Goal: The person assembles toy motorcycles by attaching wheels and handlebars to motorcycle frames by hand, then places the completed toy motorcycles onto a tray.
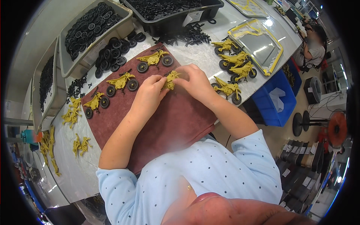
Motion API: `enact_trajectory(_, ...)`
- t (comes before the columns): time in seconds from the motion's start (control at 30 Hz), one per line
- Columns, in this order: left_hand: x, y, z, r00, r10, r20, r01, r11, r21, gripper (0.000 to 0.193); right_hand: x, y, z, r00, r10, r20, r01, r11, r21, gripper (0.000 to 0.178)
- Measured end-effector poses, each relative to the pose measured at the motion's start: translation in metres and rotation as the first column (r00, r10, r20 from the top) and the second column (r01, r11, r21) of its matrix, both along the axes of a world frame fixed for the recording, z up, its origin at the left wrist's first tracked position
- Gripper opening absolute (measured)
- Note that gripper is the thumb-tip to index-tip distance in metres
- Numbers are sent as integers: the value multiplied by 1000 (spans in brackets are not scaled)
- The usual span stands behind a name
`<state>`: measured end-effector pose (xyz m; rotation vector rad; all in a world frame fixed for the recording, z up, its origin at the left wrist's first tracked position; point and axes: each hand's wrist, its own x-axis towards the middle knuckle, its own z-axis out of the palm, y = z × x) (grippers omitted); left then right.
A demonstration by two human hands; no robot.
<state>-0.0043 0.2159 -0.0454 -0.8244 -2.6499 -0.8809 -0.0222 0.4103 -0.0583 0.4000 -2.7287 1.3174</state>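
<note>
Over the dark red cloth, my left hand and my right hand are both closed on a yellow toy motorcycle body. My fingers pinch it from both sides and hide part of it. Beyond my hands, along the cloth's far left edge, stand three yellow toy motorcycles with black wheels: one at the back, a middle one and a near-left one. Several more toy motorcycles are grouped on the table to the right of my hands.
A grey bin holds black wheels, with loose wheels spilled beside it. A black bin and another grey bin hold small black parts. Yellow parts lie left. A blue bin stands right; a person sits beyond.
</note>
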Motion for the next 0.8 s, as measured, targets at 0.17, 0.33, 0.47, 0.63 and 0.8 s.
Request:
enact_trajectory(0.17, 0, 1, -2, 1000, 13, 6, -13, 1000, -29, 33, -1, -5, -9, 998, -17, -54, 16, 999, -35, 32)
enact_trajectory(0.33, 0, 1, -5, 999, 4, -39, -5, 1000, -24, 33, -1, -7, -17, 997, -25, -78, 21, 998, -53, 31)
enact_trajectory(0.47, -1, 4, -14, 998, 29, -48, -29, 1000, -9, 33, 1, -8, -14, 994, -49, -99, 36, 992, -123, 34)
enact_trajectory(0.63, 0, 4, -20, 997, 28, -74, -30, 999, -31, 39, 7, 7, -4, 936, 218, -276, -185, 973, 139, 38)
enact_trajectory(0.8, 2, 8, -17, 997, 40, -72, -46, 995, -83, 41, 14, 8, -1, 833, 406, -375, -230, 872, 432, 44)
